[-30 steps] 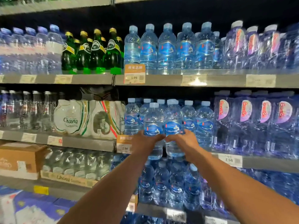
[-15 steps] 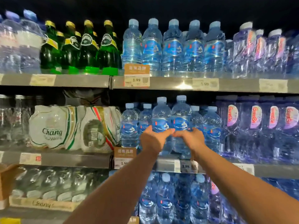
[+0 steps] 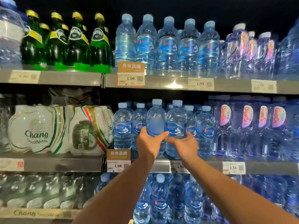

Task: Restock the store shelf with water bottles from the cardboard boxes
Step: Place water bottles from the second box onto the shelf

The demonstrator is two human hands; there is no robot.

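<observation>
A shop aisle is shown by tiered shelves (image 3: 161,84) stocked with bottled water (image 3: 167,46) and price tags (image 3: 131,78)

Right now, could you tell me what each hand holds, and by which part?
Left hand grips the left bottle, right hand the right bottle, both at lower body.

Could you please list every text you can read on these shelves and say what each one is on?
"Chang": shrink-wrapped pack; cardboard tray.
"1.99": upper orange tag, upper white tag, lower orange tag.
"自有品牌": both orange tags.
"2.59": lower white tag.
Bottle labels, other tags: too blurred or hidden.
</observation>
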